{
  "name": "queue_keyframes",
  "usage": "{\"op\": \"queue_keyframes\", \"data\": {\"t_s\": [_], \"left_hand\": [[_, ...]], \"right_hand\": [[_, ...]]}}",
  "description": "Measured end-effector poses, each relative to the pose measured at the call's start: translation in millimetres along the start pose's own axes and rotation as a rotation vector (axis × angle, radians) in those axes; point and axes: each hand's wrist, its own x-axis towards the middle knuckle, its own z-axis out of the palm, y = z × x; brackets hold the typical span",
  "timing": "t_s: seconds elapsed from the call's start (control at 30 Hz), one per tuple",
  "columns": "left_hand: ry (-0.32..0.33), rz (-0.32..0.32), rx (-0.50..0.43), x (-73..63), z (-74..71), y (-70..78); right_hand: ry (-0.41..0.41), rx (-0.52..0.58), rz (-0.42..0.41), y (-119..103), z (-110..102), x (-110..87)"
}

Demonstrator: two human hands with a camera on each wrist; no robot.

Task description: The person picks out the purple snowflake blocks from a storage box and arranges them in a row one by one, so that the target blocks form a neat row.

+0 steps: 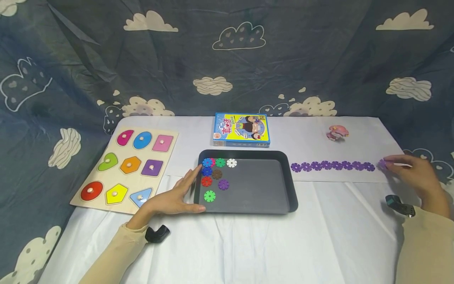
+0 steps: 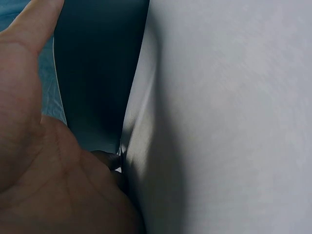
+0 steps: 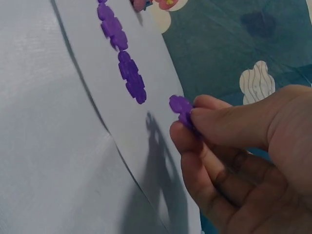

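Observation:
A purple notched plastic disc (image 3: pixel 181 108) is pinched between the thumb and fingers of my right hand (image 1: pixel 416 173), just beyond the right end of a row of several purple discs (image 1: pixel 326 165). In the right wrist view the held disc is raised off the white surface, apart from the row. My left hand (image 1: pixel 173 199) touches the left side of a dark grey tray (image 1: pixel 291 189), its fingers extended along the rim. Inside the tray, loose discs of several colours gather at the left, among them a purple disc (image 1: pixel 223 184) and a light green disc (image 1: pixel 210 196).
A wooden shape puzzle board (image 1: pixel 134 181) with knobbed pieces lies left of the tray. Behind the tray sits a blue and yellow card box (image 1: pixel 242 130). A small pink figurine (image 1: pixel 337 133) stands behind the row. Patterned cloth (image 1: pixel 227 63) hangs at the back.

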Motion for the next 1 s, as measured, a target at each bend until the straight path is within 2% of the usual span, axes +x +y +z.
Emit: {"op": "queue_keyframes", "data": {"t_s": [0.27, 0.53, 1.0], "left_hand": [[-0.004, -0.005, 0.004, -1.1, -0.2, 0.3], [-0.003, -0.004, -0.003, -0.8, -0.1, 1.4], [-0.006, -0.003, 0.006, -0.5, -0.1, 0.5]], "right_hand": [[-0.047, -0.048, 0.089, -2.0, 4.2, 0.4], [-0.043, -0.113, 0.076, -2.5, 5.6, -0.4], [0.023, -0.122, 0.04, -4.8, 5.5, -3.8]]}}
